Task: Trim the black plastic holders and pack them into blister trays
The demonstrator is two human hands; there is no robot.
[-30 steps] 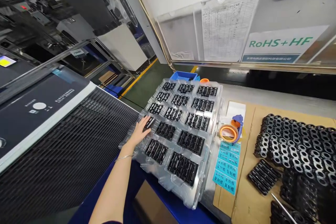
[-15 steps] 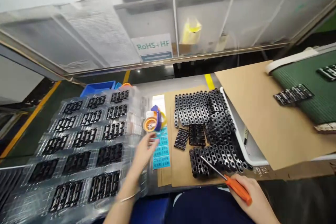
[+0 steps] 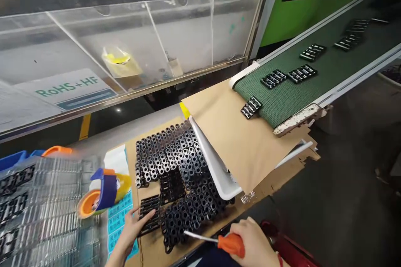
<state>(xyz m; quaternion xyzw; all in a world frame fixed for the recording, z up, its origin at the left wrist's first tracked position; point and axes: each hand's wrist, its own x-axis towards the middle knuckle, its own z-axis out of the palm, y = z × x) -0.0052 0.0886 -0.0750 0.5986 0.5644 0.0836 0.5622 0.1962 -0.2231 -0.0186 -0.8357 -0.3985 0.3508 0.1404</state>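
Note:
My left hand (image 3: 133,229) has its fingers apart, with the index finger stretched over a black slotted plastic part (image 3: 148,209) that lies on the cardboard. Whether the fingers grip its edge is hard to see. My right hand (image 3: 250,238) is wrapped round the orange handle of a screwdriver (image 3: 230,244); its metal shaft points left over the nearest row of black parts. Stacked rows of black plastic parts with round holes (image 3: 184,150) fill much of the cardboard. A darker slotted part (image 3: 171,185) sits among them, just beyond the one under my left hand.
Left are clear plastic trays (image 3: 56,200) holding black parts, a tape dispenser (image 3: 106,190) and blue label sheets (image 3: 117,225). A white bin (image 3: 209,162) stands under a cardboard sheet (image 3: 225,129). Several black parts lie on the green conveyor (image 3: 282,96) and one (image 3: 251,107) at its end.
The view has swung right, showing more of the conveyor. My left hand has gone from beside the tape dispenser to the slotted part. My right hand still holds the screwdriver.

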